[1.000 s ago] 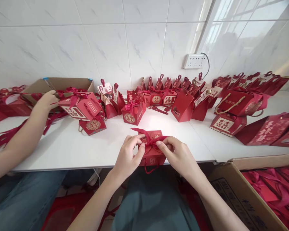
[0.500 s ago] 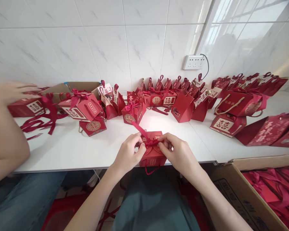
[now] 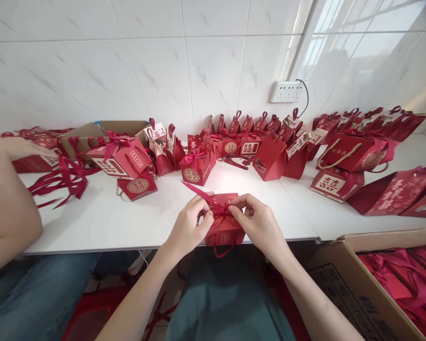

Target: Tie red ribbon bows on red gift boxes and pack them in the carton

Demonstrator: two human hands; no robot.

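A red gift box with a twisted cord handle stands at the table's front edge, right before me. Across its top runs a red ribbon, gathered into a bow or knot. My left hand pinches the ribbon on the left side, and a loose tail sticks out beyond the fingers to the upper left. From the right, my right hand pinches the ribbon close to the knot. The fingers partly cover the knot, so its exact form is hidden.
Several red gift boxes line the white table along the wall. Scissors lie behind my box. At left, a co-worker's arm reaches over loose ribbons. A cardboard carton filled with red boxes stands at right.
My right hand has shifted slightly left toward the knot. The ribbon's loose tail now points further left and lies lower. The co-worker's hand at left has moved lower.
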